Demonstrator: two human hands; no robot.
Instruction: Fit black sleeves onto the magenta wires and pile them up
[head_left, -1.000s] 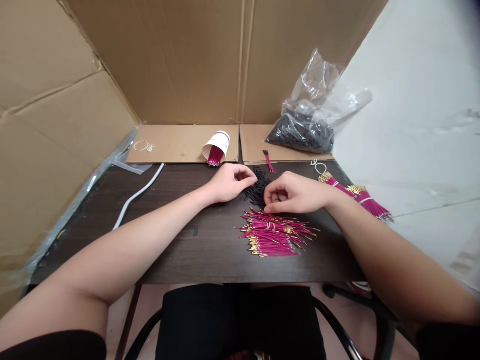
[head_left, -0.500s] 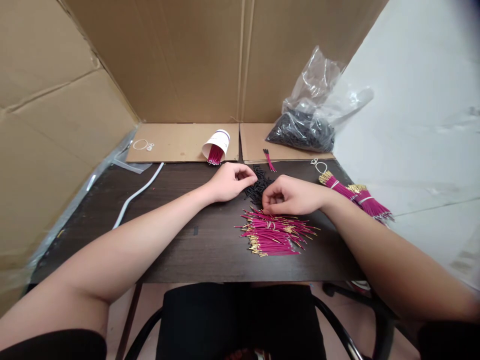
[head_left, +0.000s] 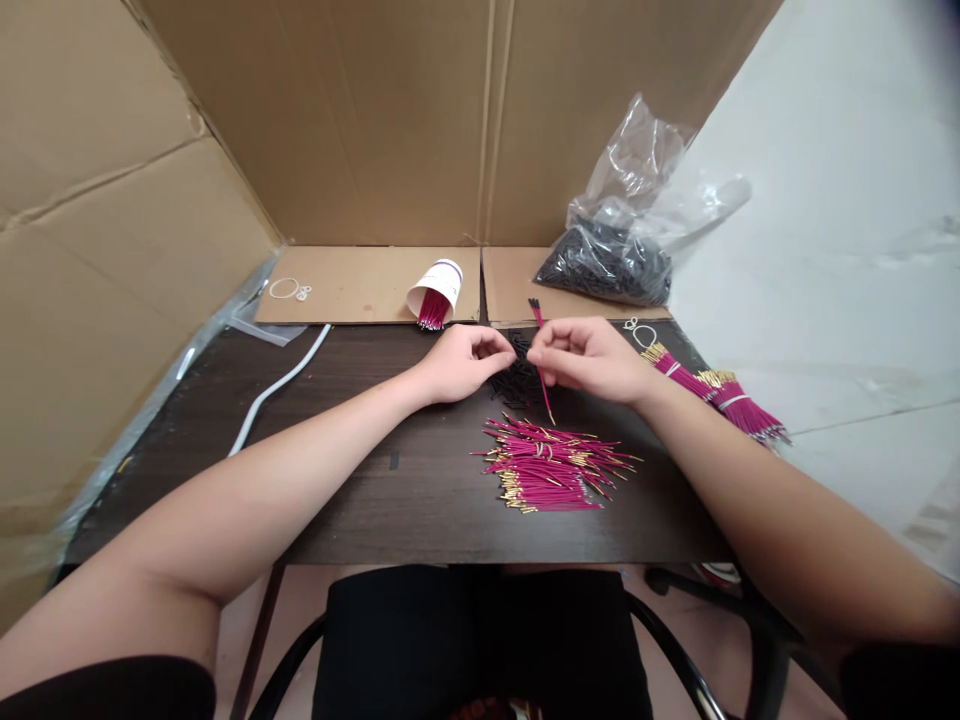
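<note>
Wire (head_left: 546, 395), magenta, slants from the right hand's (head_left: 589, 358) closed pinch above the counter (head_left: 420, 515), lower tip toward its near edge. The left hand (head_left: 457, 366), fingers curled, meets black pieces (head_left: 516, 386) toward the far edge; whether it grips one, I cannot tell.

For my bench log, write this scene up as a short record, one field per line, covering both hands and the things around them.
Left hand: fingertips together beside the black tubes; unclear whether it grips one
Right hand: pinching a pink wire, gold tip toward the person
Between and below hands: the loose heap of tubes
Nearer the person: wire pile with gold ends
Back: white cup on its side, wires at its mouth; clear bag with dark contents
Right: tied bundles
</note>
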